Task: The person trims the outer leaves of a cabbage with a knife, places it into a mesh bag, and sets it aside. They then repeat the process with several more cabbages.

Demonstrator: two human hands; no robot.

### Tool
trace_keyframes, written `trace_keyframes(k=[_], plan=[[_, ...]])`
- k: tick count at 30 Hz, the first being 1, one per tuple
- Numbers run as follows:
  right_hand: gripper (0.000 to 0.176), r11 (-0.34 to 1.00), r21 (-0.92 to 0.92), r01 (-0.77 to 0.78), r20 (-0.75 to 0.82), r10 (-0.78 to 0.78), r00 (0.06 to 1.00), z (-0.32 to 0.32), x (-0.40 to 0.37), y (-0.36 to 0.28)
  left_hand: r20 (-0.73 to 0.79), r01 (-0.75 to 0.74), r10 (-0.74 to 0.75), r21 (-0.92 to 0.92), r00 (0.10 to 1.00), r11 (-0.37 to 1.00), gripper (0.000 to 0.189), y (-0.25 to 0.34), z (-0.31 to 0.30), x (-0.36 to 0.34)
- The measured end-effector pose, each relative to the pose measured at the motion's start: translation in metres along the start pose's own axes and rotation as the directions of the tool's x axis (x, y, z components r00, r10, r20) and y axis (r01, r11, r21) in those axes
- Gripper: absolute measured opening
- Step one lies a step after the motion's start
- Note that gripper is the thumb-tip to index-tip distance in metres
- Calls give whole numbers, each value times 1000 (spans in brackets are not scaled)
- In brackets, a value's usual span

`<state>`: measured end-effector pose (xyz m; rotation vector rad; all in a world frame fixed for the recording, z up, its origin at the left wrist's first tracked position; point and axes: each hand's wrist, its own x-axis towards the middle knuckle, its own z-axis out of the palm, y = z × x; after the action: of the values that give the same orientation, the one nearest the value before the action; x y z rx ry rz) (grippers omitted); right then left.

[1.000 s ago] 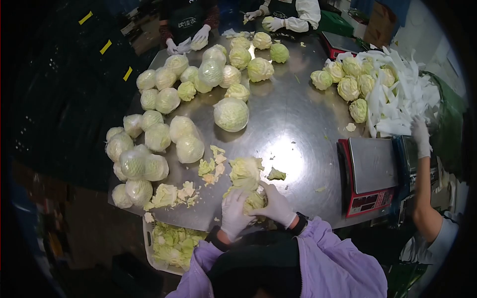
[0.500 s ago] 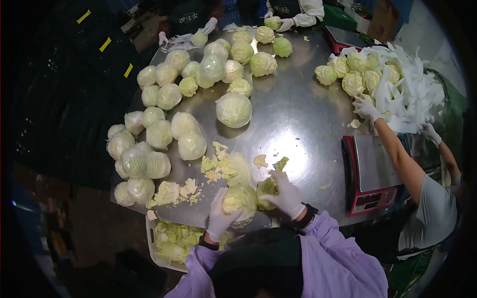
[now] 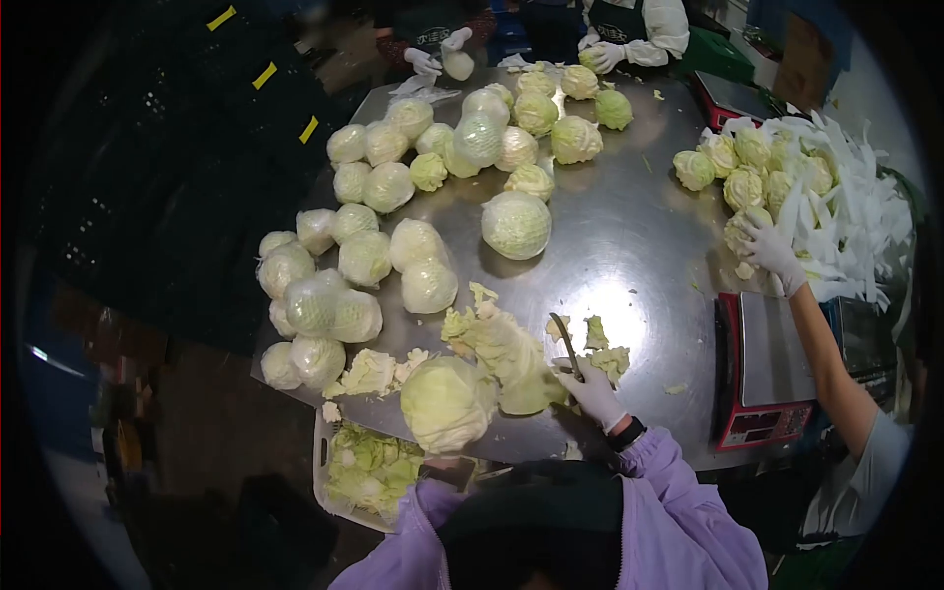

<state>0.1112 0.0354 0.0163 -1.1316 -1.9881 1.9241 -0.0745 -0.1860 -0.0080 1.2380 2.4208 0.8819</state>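
A large pale green cabbage (image 3: 447, 405) is at the table's near edge, above my left sleeve. It hides my left hand, whose fingers do not show. My right hand (image 3: 593, 391), white-gloved, is closed round a dark, slim, curved tool (image 3: 563, 339) that looks like a knife. Between the cabbage and my right hand lie large loose outer leaves (image 3: 511, 359). Small leaf scraps (image 3: 612, 362) rest just beyond my right hand.
Wrapped cabbages (image 3: 315, 307) crowd the left side. A white basket of leaves (image 3: 323, 472) stands below the near edge. At right are a red scale (image 3: 728, 374), a co-worker's gloved hand (image 3: 772, 254) on unwrapped cabbages, and white foam netting (image 3: 865, 216). Other people work across the table.
The view has shifted, moving the table rightward and down. The cabbage has come up over my left hand, which was visible earlier. My right hand, open at the leaves before, now grips the dark tool.
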Motion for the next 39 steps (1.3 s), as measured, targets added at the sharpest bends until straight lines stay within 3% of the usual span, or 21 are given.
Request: trace_keyframes(k=[1, 3, 5, 6, 8, 10, 12, 13, 17, 18, 19, 20, 23, 26, 27, 30, 31, 32, 34, 37, 39], plan=[[40, 997, 72, 8, 81, -13, 997, 3, -8, -22, 30, 11, 1, -395, 1000, 919, 56, 6, 0, 1], [54, 944, 309, 117, 221, -191, 956, 9, -23, -67, 71, 46, 61, -940, 996, 339, 56, 21, 2, 9], [60, 920, 364, 148, 235, -244, 941, 18, -22, -68, 68, 133, 159, -883, 985, -450, 55, 43, -3, 20], [66, 890, 423, 169, 252, -295, 922, 20, -20, -67, 68, 141, 174, -880, 982, -453, 55, 56, -11, 27], [70, 882, 390, 262, 215, -364, 906, 16, -14, -57, 358, 347, 9, -898, 934, -269, 64, 95, -37, 38], [68, 894, 438, -94, 318, -57, 946, 12, -14, -41, 416, 392, -39, -881, 909, -266, 66, 106, -36, 40], [61, 867, 479, -141, 335, -32, 942, 7, -16, -34, 379, 373, -120, -925, 918, -72, 65, 103, -32, 38], [58, 785, 602, -144, 329, -80, 941, 6, -16, -29, 388, 382, -113, -922, 915, -68, 65, 103, -35, 33], [56, 463, 867, -184, 298, -186, 936, -4, -9, -15, 483, 391, 115, -808, 868, 440, 61, 92, -50, 30], [58, 787, 561, 257, 57, -346, 936, -13, -23, -21, 484, 369, 133, -793, 865, 484, 61, 94, -48, 37], [59, 628, 770, 113, 69, -258, 964, -17, -15, -11, 502, 375, 103, -752, 859, 542, 59, 99, -47, 46], [61, 403, 915, -23, 106, -185, 977, -26, -7, -11, 446, 326, 39, -709, 894, 626, 59, 97, -33, 56], [63, 320, 946, 48, -12, -112, 994, -63, -3, -26, 108, -131, 172, -311, 979, 941, 64, 106, 5, 74], [62, 268, 956, 119, -86, -133, 987, -100, 11, -7, 248, -397, 353, 155, 902, 905, 73, 118, 43, 89], [63, 383, 878, 286, -286, -59, 956, -106, 21, -1, 237, -399, 358, 153, 903, 904, 73, 125, 53, 94], [60, 111, 993, 25, 42, -563, 826, -169, 104, 170, 378, -511, 392, 293, 839, 808, 80, 131, 80, 99], [59, 151, 978, 143, -119, -156, 981, -167, 87, 129, 473, -522, 340, 332, 813, 786, 80, 131, 84, 99], [57, 252, 941, 226, -292, 268, 918, -163, 66, 77, 564, -534, 275, 365, 778, 762, 80, 128, 88, 99], [58, 327, 847, 420, -509, 264, 820, -155, 75, 82, 570, -454, 170, 405, 804, 794, 81, 108, 93, 93], [53, 574, 797, 189, -428, 315, 847, -115, 62, 54, 356, -429, 349, 176, 867, 886, 86, 50, 106, 76], [41, 740, 651, 170, -433, 178, 884, -83, 68, 65, 323, -356, 279, 211, 904, 911, 87, 30, 78, 51]])
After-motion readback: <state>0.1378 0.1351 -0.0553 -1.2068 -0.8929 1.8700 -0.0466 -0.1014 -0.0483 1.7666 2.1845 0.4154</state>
